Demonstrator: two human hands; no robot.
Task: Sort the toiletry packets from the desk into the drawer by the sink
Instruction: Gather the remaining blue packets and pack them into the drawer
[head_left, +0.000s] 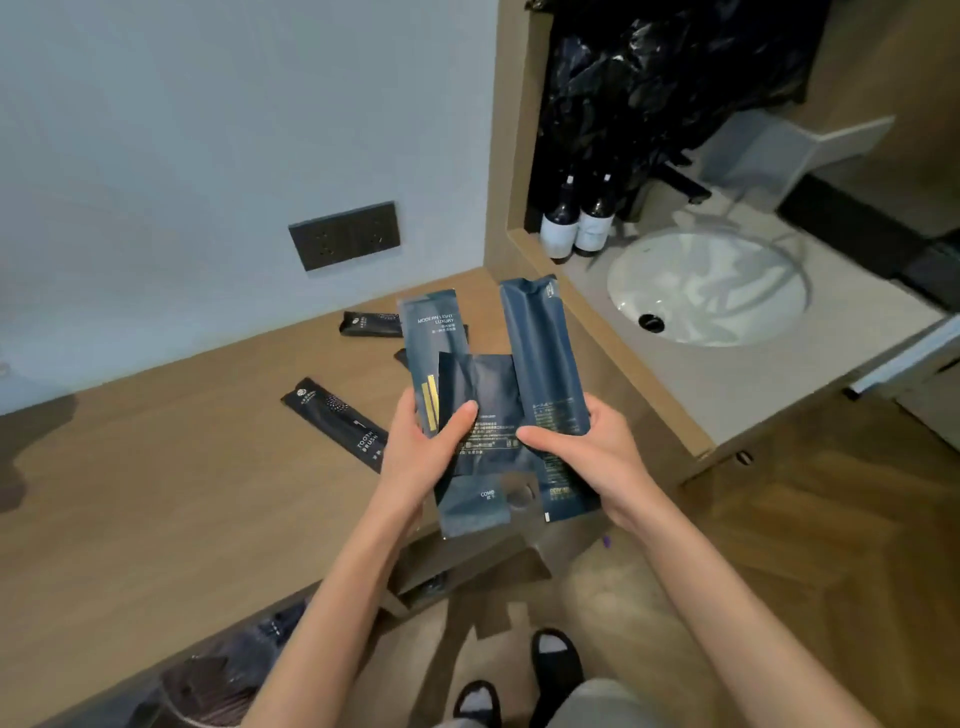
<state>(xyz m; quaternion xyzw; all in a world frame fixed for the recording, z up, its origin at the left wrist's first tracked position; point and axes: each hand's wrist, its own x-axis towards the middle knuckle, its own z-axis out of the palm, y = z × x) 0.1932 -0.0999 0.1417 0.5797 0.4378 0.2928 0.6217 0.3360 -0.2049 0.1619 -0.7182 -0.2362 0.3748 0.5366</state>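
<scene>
Left hand (421, 447) and right hand (587, 447) both grip a fan of dark blue packets (493, 395) above the desk (156, 493), toothbrush packet (337, 415) lying beside.

A dark wall socket (344, 236) sits left of two white-labelled bottles (561, 228) beneath a black plastic bag (665, 78).

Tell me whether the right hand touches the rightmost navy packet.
Touching. The head view shows the right hand gripping the rightmost navy packet, thumb across its front, fingers curled round its right edge.
</scene>
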